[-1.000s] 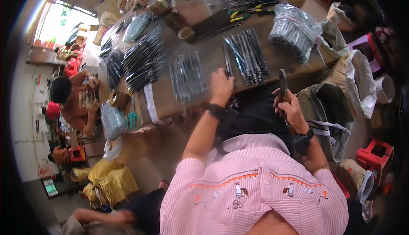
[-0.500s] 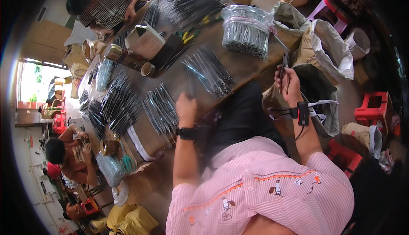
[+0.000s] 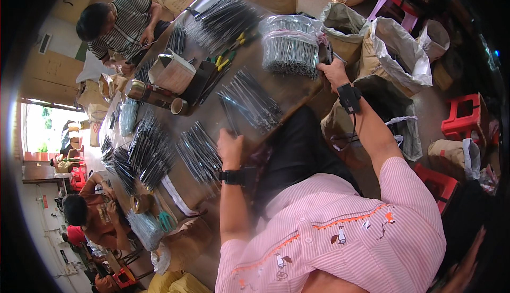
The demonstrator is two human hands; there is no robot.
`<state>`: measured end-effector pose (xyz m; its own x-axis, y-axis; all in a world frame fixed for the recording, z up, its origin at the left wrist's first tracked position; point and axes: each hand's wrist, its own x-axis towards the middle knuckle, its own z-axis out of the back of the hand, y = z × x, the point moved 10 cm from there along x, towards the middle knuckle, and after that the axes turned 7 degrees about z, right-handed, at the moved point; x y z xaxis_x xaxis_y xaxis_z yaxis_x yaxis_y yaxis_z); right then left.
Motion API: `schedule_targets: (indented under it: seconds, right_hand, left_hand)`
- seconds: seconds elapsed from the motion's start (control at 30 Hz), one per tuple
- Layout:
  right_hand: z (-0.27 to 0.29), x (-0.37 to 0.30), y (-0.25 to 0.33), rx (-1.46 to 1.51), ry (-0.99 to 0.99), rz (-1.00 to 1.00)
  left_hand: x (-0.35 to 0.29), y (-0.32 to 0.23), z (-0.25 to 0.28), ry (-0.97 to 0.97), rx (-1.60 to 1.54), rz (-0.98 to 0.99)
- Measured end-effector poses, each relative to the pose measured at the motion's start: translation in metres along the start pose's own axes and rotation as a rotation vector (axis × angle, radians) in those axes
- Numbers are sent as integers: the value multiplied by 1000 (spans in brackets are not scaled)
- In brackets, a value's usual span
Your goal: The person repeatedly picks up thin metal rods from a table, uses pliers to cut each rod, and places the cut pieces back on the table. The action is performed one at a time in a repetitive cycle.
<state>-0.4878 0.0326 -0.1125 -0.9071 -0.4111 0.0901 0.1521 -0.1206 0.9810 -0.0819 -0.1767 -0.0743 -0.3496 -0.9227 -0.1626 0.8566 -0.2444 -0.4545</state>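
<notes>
My left hand [image 3: 230,148] is closed at the near edge of the table, its fingers round one end of a thin dark metal rod [image 3: 229,113]. That rod points away from me, beside a fanned row of similar rods [image 3: 251,101] on the table. Another row of rods [image 3: 198,152] lies just left of the hand. Farther right, my right hand [image 3: 333,73] is closed on dark pliers [image 3: 328,53], mostly hidden by the fingers. It is beside a plastic-wrapped bundle of thin metal rods [image 3: 290,48] at the table's right end.
Dark rod piles [image 3: 150,147] cover the table's left part. A flask [image 3: 149,92], a cup [image 3: 179,106], a box [image 3: 172,73] and yellow-handled pliers [image 3: 226,60] stand or lie mid-table. Open sacks [image 3: 396,53] and a red stool [image 3: 465,117] are at right. Two people sit across and left.
My right hand has moved away from me and left with the pliers, from beside the sacks to the wrapped bundle. My left hand has shifted slightly, still holding the rod.
</notes>
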Motion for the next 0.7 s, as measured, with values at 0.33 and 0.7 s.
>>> schedule_targets:
  seconds: [0.33,0.7]
  right_hand:
    - [16,-17,-14,237,28,-201]
    - [1,8,23,-241,47,-33]
  left_hand:
    - [16,23,-31,251,-374,47]
    - [-17,10,-38,564,-1201,268]
